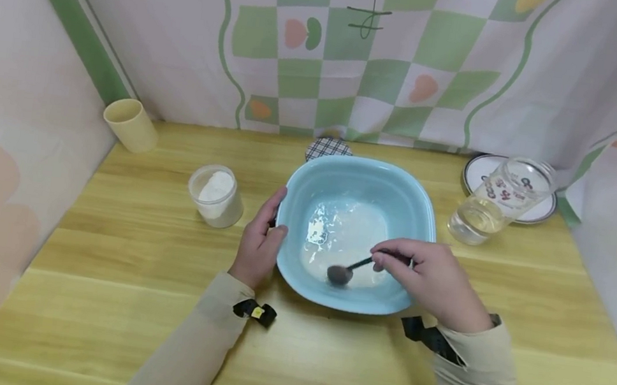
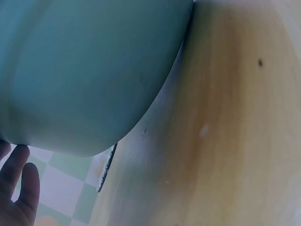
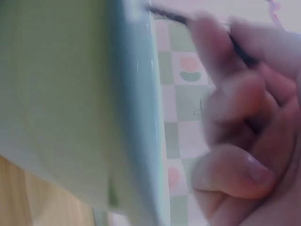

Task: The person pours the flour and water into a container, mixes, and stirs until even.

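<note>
A light blue basin [image 1: 350, 297] holds a whitish, wet-looking layer with a glare on it. My left hand [image 1: 258, 244] holds the basin's left side, thumb at the rim and fingers along the outer wall. In the left wrist view, its fingers [image 2: 16, 174] show at the basin's lower edge, one fingertip against the wall. A dark spoon [image 1: 340, 275] dips into the basin near its front side. My right hand [image 1: 436, 279] pinches the spoon's handle above the right rim. Seen from the right wrist, the fingers curl around the dark handle [image 3: 169, 15].
Left of the basin stands a clear jar [image 1: 216, 197] of white powder. A yellow cup [image 1: 130, 126] is at the back left. Behind the basin lies a checked round piece [image 1: 328, 148]. At right, a glass [image 1: 475, 219] of pale liquid stands before a white plate [image 1: 540, 211].
</note>
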`<state>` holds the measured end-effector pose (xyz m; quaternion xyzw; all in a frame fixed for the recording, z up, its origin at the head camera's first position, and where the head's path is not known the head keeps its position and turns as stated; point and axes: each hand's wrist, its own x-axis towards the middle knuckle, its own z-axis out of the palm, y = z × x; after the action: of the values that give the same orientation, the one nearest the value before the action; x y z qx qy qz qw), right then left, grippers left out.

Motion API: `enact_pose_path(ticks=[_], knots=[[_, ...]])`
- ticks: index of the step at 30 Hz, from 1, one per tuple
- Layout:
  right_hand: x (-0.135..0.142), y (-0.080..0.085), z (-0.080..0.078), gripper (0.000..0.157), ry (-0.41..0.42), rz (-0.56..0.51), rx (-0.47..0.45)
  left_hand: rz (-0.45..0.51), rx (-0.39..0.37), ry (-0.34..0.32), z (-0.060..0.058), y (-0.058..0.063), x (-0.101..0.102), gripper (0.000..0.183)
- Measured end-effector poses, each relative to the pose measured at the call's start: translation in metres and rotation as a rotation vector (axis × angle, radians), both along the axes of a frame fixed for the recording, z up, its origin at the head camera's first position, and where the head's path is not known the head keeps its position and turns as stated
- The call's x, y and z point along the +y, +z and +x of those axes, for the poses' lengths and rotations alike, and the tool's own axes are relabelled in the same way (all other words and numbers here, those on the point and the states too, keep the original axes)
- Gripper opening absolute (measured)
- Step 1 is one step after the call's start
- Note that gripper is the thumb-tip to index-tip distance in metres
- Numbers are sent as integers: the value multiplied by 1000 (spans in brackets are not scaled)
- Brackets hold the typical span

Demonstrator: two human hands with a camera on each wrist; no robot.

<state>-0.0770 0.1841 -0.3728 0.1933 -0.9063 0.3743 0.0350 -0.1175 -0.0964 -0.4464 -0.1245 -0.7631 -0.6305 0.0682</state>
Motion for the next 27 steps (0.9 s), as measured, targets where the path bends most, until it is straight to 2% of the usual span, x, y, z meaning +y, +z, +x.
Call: enact_pose_path(ticks=[2,3,8,10,13,15,21,24,27], knots=[[-2,-1,-1,13,35,37,-31,-3,5,3,0,0,0,61],[-3,-2,-2,13,36,53,-12,-1,6,2,0,0,-1,61],[-4,-4,-2,13,-59,62,168,13,2,-10,0,2,0,61],[-3,-1,0,11,-35,49,133,21,-6,-15,0,2,0,61],[-4,0,1,11,41,56,18,26,-18,-17,0,2,0,61],[-6,-2,0,13,60,67,1,30,-21,-15,-1,2,0,61],[-6,-5,-2,13,-82,53,191,26,-5,-16,-1,1,-1,61],[-5,-1,1,11,-36,41,111,12,9,-10,-1,0,0,61],[-7,-1,1,12,19,81,29,9,23,-5,-1,-1,0,62]])
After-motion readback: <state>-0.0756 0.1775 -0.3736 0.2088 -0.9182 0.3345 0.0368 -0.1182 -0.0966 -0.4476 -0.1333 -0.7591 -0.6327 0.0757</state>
